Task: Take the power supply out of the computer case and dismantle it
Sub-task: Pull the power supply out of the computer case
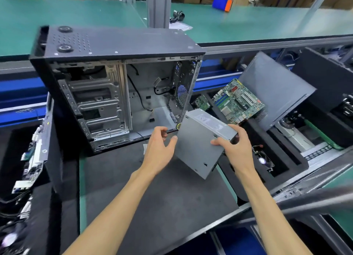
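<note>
- The right hand grips the power supply at centre frame, tilted above the dark mat on the counter, probably turning it to find screws.
- The left hand hangs relaxed beside it, thumb near its edge; contact unclear.
- Behind, the computer case stands open; a motherboard lies right of it.

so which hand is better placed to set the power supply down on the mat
Right. The right hand already grips the power supply, tilted above the dark mat. The left hand is open at its edge, gripping nothing.
</note>
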Demonstrator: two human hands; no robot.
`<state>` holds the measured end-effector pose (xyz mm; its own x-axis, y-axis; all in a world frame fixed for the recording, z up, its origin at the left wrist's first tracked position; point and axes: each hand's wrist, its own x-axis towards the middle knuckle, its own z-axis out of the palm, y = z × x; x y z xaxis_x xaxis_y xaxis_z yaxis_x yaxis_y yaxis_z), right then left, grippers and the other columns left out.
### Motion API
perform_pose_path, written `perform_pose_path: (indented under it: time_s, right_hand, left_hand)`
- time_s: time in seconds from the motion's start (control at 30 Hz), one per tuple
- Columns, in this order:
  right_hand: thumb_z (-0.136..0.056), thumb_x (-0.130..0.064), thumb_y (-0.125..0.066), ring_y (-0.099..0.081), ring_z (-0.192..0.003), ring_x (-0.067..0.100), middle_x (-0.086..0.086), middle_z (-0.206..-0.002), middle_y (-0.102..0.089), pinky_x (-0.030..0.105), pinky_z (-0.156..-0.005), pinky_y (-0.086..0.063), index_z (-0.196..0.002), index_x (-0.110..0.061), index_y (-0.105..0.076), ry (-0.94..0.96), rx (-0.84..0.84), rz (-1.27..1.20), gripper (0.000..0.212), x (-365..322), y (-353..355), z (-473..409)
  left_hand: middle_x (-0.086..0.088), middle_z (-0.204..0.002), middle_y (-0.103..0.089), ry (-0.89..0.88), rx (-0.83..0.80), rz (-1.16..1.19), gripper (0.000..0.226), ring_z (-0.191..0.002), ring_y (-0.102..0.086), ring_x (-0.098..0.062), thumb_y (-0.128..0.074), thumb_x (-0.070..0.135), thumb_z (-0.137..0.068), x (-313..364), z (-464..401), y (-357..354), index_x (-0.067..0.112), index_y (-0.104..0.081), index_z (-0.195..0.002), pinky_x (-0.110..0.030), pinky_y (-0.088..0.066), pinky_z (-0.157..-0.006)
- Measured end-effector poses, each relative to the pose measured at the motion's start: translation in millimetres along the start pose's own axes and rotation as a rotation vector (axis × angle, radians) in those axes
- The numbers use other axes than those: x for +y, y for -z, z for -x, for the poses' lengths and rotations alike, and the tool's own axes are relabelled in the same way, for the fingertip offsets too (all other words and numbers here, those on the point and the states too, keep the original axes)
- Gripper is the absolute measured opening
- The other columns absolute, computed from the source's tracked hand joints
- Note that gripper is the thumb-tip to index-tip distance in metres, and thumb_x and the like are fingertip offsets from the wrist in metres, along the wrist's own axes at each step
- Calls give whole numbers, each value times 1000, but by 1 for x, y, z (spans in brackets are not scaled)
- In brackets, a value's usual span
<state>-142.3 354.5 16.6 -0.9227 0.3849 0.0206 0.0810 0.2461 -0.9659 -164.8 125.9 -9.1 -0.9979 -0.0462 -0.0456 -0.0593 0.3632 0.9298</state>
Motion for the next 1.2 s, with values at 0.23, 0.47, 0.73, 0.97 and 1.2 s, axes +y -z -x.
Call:
perform_pose_path:
  time_s: [0.23, 0.47, 0.73, 0.97, 1.2]
  right_hand:
    - [-44, -38, -83, -68, -99, 15, -4, -108, -75, 34, -83, -55, -109, -28, -72, -94, -161, -97, 67, -2, 7, 20]
    - [-43, -37, -77, -71, -81, 19, 6, -98, -76, 23, -62, -56, -109, -14, -75, -237, -339, -265, 70, -2, -19, 38]
    - [-50, -39, -76, -71, -92, 20, 4, -107, -77, 33, -76, -51, -120, -22, -71, -236, -556, -231, 72, -8, -72, 55]
    - [-50, -34, -64, -56, -119, 9, -16, -137, -59, 35, -103, -43, -124, -41, -66, -80, -769, -103, 74, -20, -115, 62]
    - [-59, -27, -62, -51, -137, 18, -8, -153, -49, 44, -113, -44, -141, -51, -50, -118, -900, -160, 86, -24, -130, 72]
  left_hand:
    - [21, -123, -54, 31, -131, 72, 45, -113, -50, 10, -52, 64, -93, 8, 13, 4, 37, -46, -129, -16, -40, -82]
    - [19, -111, -68, 105, -218, 123, 53, -86, -65, 13, -48, 75, -88, 8, 28, 41, 36, -58, -122, -7, -46, -62]
    - [8, -118, -71, 200, -299, 98, 93, -100, -71, -6, -68, 88, -56, -26, 47, 112, 34, -55, -131, -31, -57, -87]
    - [9, -116, -69, 112, -178, 90, 98, -102, -68, -5, -90, 72, -42, -61, 76, 149, 31, -53, -123, -21, -53, -86]
    - [15, -129, -62, 70, -22, 96, 100, -121, -59, -5, -94, 64, -45, -83, 95, 153, 38, -48, -130, -38, -49, -106]
